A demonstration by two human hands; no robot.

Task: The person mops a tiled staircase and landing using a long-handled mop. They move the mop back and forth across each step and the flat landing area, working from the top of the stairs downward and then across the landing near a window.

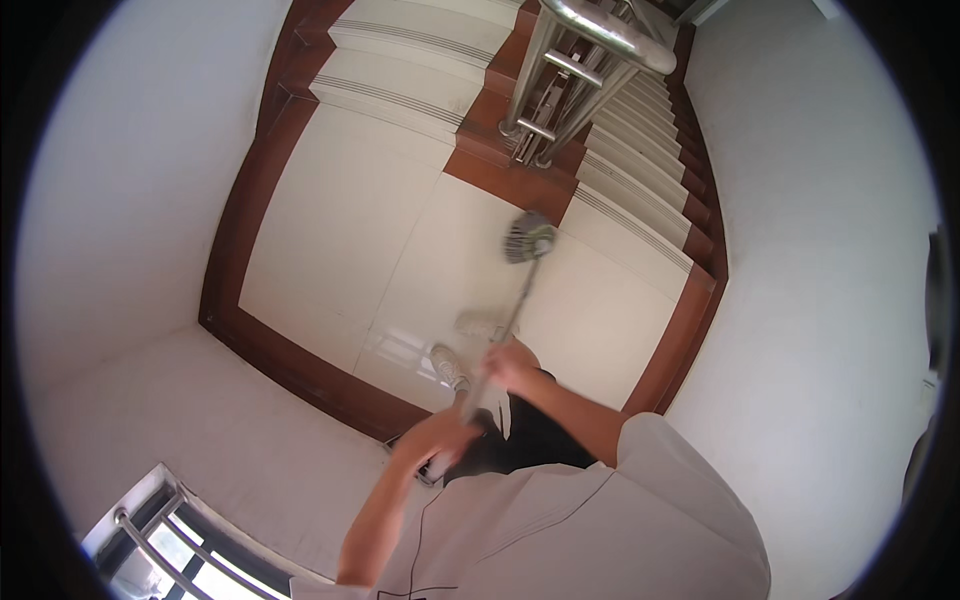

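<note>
A mop (529, 238) with a grey-green string head and a long pale handle reaches from my body out over the cream tiled landing (352, 225). Its blurred head is near the brown tile at the foot of the stair railing. My right hand (510, 365) is closed around the middle of the handle. Lower down, near my waist, my left hand (442, 442) is at the handle's upper end, blurred by motion. Some fingers of that hand are hard to make out. My shoes (448, 367) stand on the tiles beside the handle.
Cream steps with brown edges rise or fall at the upper left (397, 52) and on the right (637, 195); which way is unclear. A metal railing (607, 34) stands between them. Walls flank the landing, with brown skirting (300, 390). A barred window (180, 547) is at lower left.
</note>
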